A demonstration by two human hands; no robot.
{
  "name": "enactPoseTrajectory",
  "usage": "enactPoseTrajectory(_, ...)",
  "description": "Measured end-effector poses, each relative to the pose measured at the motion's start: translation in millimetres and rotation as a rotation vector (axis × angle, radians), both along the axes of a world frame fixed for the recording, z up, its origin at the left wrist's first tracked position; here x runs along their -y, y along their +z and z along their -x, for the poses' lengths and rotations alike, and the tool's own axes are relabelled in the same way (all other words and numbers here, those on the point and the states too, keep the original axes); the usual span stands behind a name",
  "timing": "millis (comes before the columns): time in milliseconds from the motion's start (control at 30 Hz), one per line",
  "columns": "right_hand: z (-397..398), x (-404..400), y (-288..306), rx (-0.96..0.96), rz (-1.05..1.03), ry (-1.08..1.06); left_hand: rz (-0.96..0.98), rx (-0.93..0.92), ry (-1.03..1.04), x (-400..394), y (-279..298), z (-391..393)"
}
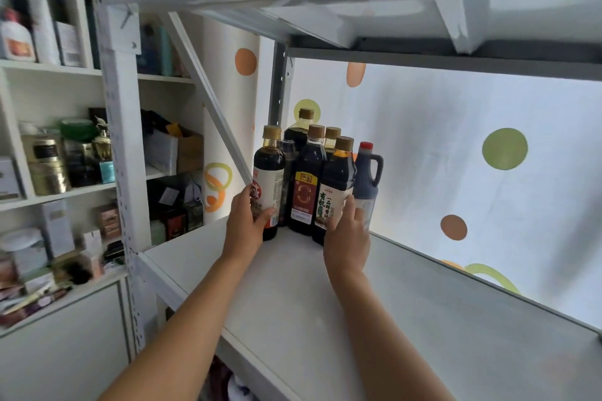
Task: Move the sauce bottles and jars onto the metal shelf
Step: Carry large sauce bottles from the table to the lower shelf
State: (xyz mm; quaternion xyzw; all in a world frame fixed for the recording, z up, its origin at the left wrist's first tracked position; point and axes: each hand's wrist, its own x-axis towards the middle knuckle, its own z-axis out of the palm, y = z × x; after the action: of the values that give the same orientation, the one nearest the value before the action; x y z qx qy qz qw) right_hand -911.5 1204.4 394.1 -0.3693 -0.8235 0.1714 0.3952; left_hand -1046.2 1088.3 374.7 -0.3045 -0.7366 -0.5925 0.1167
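Your left hand [245, 218] wraps its fingers and thumb around the lower body of the white-labelled soy sauce bottle [268, 184], which stands upright at the left end of the cluster on the metal shelf [293, 303]. Your right hand [347, 238] lies against the front of the cream-labelled soy sauce bottle [335, 192], fingers bent over its label; whether they truly grip it or only press on it, you cannot tell from this angle. Between those two stands a red-labelled dark bottle [304, 192], and behind them two more gold-capped bottles show, the tallest [301, 130] at the very back. Just to the right, touching the group, is a blue-grey handled jug with a red cap [368, 172]. All of them are upright in the shelf's back left corner, before a dotted white curtain [472, 156]. To the left, a white cupboard [58, 189] holds tins and boxes.
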Motion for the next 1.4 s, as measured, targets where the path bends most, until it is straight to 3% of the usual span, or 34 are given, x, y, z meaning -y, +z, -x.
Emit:
enactPoseTrajectory(167, -2, -3, -10, -0.015, 0.066, 0.025, 0.026, -0.056, 0.032, -1, 0, -5)
enactPoseTrajectory(500, -2, -11, -15, 0.041, 0.085, 0.025, 0.075, 0.01, 0.026, 2, 3, -12)
enactPoseTrajectory(667, -2, -19, -21, -0.025, 0.175, 0.079, 0.062, 0.093, 0.211, 6, 4, -19)
enactPoseTrajectory(767, -11, -22, -20, -0.14, 0.4, 0.122, 0.235, 0.019, 0.256, 21, 2, -27)
enactPoseTrajectory(833, -21, -19, -17, -0.139, 0.474, 0.151, 0.473, -0.051, 0.136, 32, -5, -36)
enactPoseTrajectory(933, -33, -2, -18, 0.085, 0.38, 0.201, 0.768, -0.188, -0.063, 48, -14, -57)
enactPoseTrajectory(1067, -55, 43, -22, 0.415, 0.162, 0.204, 0.9, -0.18, -0.153, 76, -19, -80)
enactPoseTrajectory(1300, -115, 114, -22, 0.654, 0.103, 0.231, 0.633, -0.351, -0.055, 141, -46, -141)
enactPoseTrajectory(1400, -139, 146, -19, 0.714, 0.073, 0.23, 0.573, -0.342, -0.083, 159, -60, -156)
